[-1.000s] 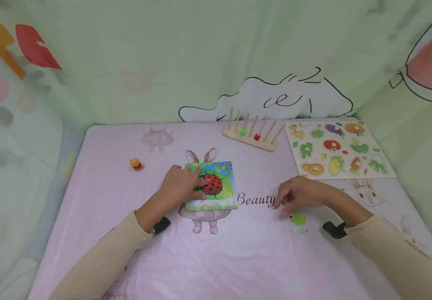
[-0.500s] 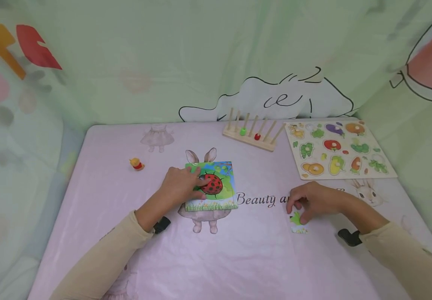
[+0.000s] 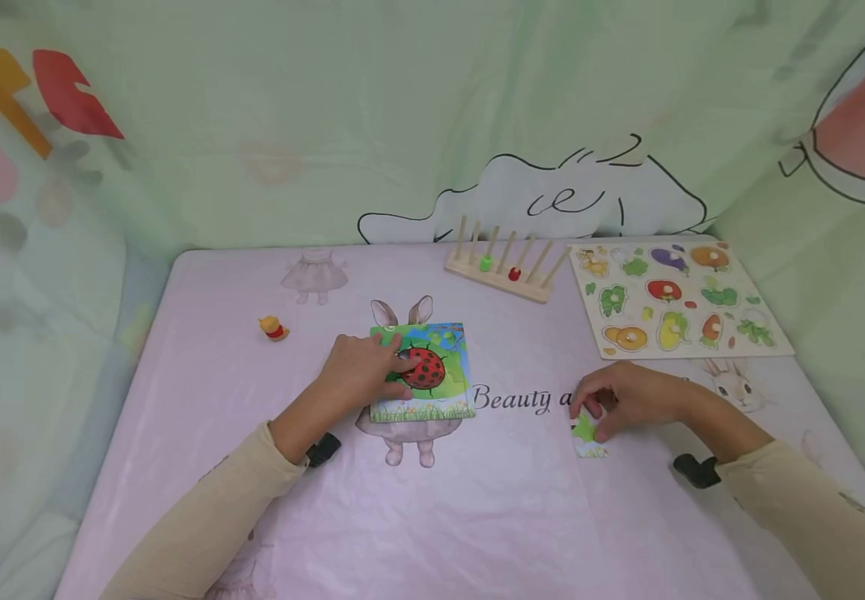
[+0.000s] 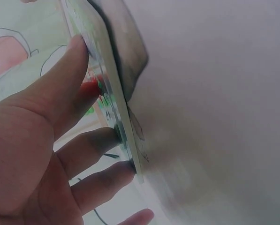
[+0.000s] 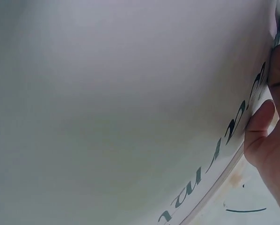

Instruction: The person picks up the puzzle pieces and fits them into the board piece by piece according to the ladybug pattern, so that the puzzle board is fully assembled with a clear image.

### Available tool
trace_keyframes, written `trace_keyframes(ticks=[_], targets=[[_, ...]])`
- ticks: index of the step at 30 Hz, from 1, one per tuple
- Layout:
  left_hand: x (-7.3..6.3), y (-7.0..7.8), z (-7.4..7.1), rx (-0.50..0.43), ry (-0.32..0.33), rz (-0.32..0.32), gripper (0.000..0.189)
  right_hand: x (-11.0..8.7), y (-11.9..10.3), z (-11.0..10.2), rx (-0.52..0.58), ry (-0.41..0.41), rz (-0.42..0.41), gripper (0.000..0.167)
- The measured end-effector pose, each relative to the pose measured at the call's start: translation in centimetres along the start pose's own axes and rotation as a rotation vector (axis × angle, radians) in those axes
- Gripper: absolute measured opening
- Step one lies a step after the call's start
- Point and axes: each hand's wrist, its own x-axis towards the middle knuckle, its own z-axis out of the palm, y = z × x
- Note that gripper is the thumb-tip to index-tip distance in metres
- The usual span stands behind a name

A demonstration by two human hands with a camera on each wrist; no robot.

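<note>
A square ladybug jigsaw puzzle [image 3: 453, 387] lies flat near the middle of the table. My left hand [image 3: 361, 367] rests on its left part with fingers spread, and the thumb and fingertips press its face. Seen edge-on in the left wrist view, the puzzle [image 4: 112, 77] shows as a thin board under the fingers of the left hand [image 4: 46, 136]. Over on the right, my right hand [image 3: 627, 400] pinches a small green and white puzzle piece [image 3: 587, 446] between thumb and fingers, close over the cloth. In the right wrist view only part of the right hand [image 5: 273, 140] shows; the piece is hidden.
A wooden peg rack [image 3: 500, 282] with a green and a red bead stands at the back. Beside it lies a vegetable peg puzzle board [image 3: 687, 350]. A small yellow and red bear figure [image 3: 273, 328] is at the left. Printed curtain walls surround the table.
My right hand has come over the puzzle piece, pinched it and shifted it slightly left and away from me. The left hand has stayed on the ladybug puzzle.
</note>
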Motion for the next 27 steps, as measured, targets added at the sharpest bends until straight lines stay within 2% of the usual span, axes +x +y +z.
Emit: trace_keyframes(ticks=[4, 10, 16, 22, 27], targets=[[0.0, 0.0, 0.0, -0.003, -0.001, 0.002, 0.067, 0.2, 0.3, 0.1, -0.039, 0.037, 0.020, 0.035], [-0.1, 0.0, -0.1, 0.004, 0.002, 0.012, 0.069, 0.3, 0.5, 0.1, -0.057, 0.082, 0.034, 0.032], [0.0, 0.0, -0.2, 0.013, 0.012, 0.026, 0.068, 0.4, -0.1, -0.2, -0.043, 0.071, 0.063, 0.030], [0.1, 0.0, -0.2, 0.001, -0.012, 0.014, 0.068, 0.5, -0.2, -0.2, -0.052, 0.066, 0.087, 0.029], [0.0, 0.0, -0.1, -0.007, -0.017, 0.011, 0.067, 0.6, -0.5, -0.7, -0.035, 0.050, 0.074, 0.025]])
